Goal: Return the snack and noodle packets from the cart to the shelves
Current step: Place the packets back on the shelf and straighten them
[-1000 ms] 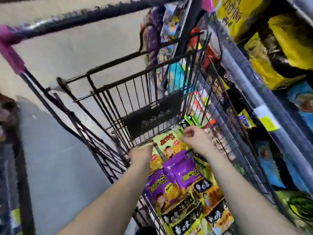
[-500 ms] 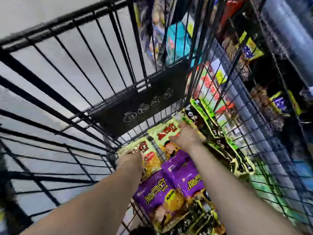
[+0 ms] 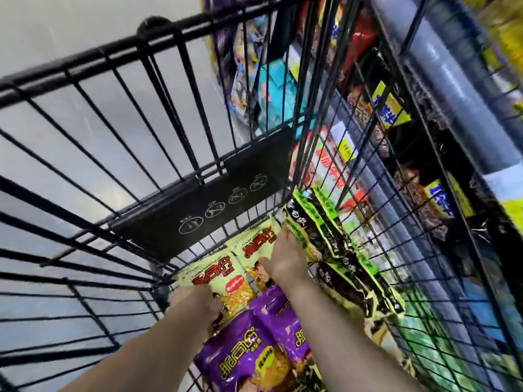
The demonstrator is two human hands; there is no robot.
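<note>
Both my arms reach down into a black wire cart [image 3: 158, 89]. On its floor lie two pale green noodle packets with red lettering [image 3: 215, 275] [image 3: 256, 241], two purple packets [image 3: 240, 355] [image 3: 285, 315], and black-and-green snack packets [image 3: 325, 236] standing along the right wall. My left hand [image 3: 195, 302] presses on the nearer green packet, its fingers curled at the packet's edge. My right hand [image 3: 285, 258] rests on the farther green packet, fingertips at its top edge beside the black-and-green packets. Whether either hand grips its packet is unclear.
Store shelves [image 3: 441, 89] with a grey rail run close along the cart's right side, stocked with yellow, blue and dark packets. A black sign panel [image 3: 203, 210] sits on the cart's front wall. Grey floor [image 3: 56, 38] shows through the bars on the left.
The view has dropped closer into the cart. Both hands have pushed further forward and down onto the two green packets at the cart's front.
</note>
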